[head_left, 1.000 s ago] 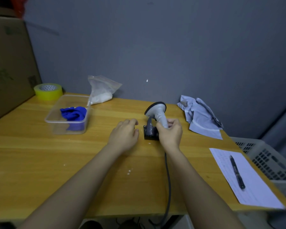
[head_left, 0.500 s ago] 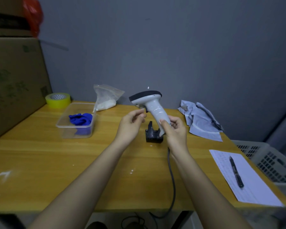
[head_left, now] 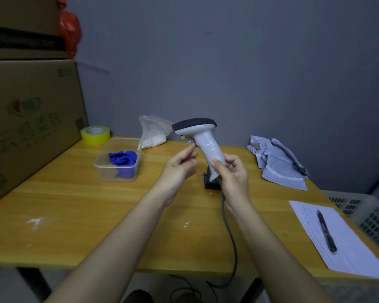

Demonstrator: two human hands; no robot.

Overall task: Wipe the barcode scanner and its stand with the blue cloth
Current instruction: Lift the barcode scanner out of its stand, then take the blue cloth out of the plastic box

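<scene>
The grey barcode scanner (head_left: 202, 138) with a dark head is lifted above the wooden table (head_left: 74, 204). My right hand (head_left: 233, 176) grips the lower part of its handle. My left hand (head_left: 179, 166) is beside the handle, its fingertips touching just under the head. The black stand (head_left: 210, 183) sits on the table below, partly hidden by my right hand. A grey cable (head_left: 230, 237) hangs from the scanner over the table's front edge. The blue cloth (head_left: 123, 159) lies crumpled in a clear plastic box (head_left: 116, 174) to the left.
A yellow tape roll (head_left: 95, 134) and a plastic bag (head_left: 153, 134) stand behind the box. Cardboard boxes (head_left: 29, 119) fill the left side. A grey crumpled cloth (head_left: 276, 162) lies at the right, with a paper sheet (head_left: 348, 252) and pen (head_left: 326, 230) nearer. A grey crate (head_left: 370, 213) sits beyond the table's right edge.
My right hand lifted the scanner off its stand and raised it. My left hand rose from the table to touch the scanner under its head. The camera view tilted upward.
</scene>
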